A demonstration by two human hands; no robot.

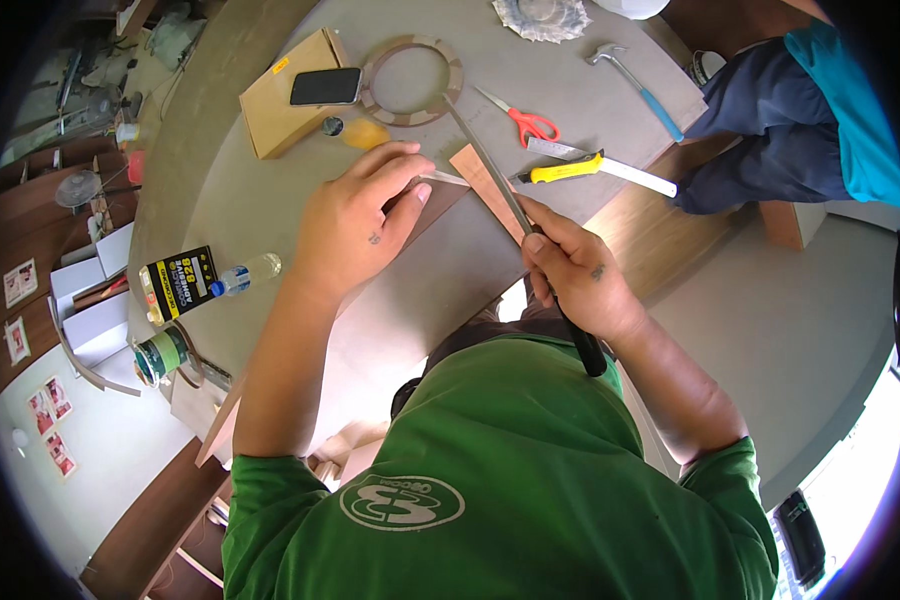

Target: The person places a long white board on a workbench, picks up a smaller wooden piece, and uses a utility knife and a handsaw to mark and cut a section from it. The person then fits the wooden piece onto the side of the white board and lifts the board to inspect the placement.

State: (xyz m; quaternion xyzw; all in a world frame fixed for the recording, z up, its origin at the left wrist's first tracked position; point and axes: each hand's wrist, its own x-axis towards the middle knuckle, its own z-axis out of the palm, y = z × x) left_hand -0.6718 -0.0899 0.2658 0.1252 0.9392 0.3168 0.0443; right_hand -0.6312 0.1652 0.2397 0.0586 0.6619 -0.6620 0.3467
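My right hand (582, 272) is closed around a long metal file (485, 160) with a black handle (582, 342). The file points away from me, up to the left. Directly under it, at the table edge, lies a tapered piece of reddish-brown wood veneer (484, 186). My left hand (365, 215) pinches a thin pale strip (444, 178) between thumb and fingers, its tip reaching toward the veneer. Past the file's tip sits a ring of light and dark segments (378, 62). A yellow utility knife (567, 168) lies across a steel ruler (638, 178), right of the veneer.
Red-handled scissors (536, 126) and a blue-handled hammer (650, 100) lie farther back. A phone (326, 87) rests on a cardboard box (270, 120). At left stand a black-and-yellow can (178, 283) and a clear bottle (250, 274). Another person's dark trousers (770, 120) show at right.
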